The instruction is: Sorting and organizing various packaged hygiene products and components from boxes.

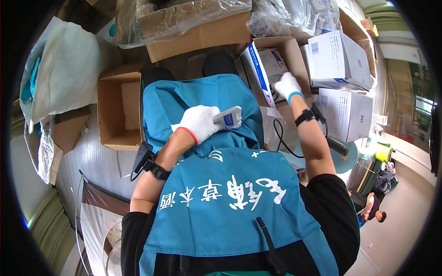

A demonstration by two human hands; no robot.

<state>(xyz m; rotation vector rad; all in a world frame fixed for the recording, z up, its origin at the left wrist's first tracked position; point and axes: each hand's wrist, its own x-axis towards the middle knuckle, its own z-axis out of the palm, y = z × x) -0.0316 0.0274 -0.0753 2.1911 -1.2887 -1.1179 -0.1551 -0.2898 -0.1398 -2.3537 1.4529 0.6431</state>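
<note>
Above my lap, my left hand (200, 120), in a white glove with a red cuff, is closed around a small white packet (230, 118) with a blue label. My right hand (287, 86), in a white glove with a blue cuff, is at the mouth of an open carton (295, 51) on the right. Its fingers are curled, and whatever they may hold is hidden. Beside those fingers, white and grey packets (272, 62) lie inside the carton. A blue apron (202, 99) covers my legs below the left hand.
An open brown box (106, 110) stands left of my lap. Ahead is a larger carton (198, 37) lined with clear plastic. White printed boxes (338, 60) are stacked at right, above a dark cable (281, 138). A white sack (69, 64) stands far left. Another person (372, 207) is at far right.
</note>
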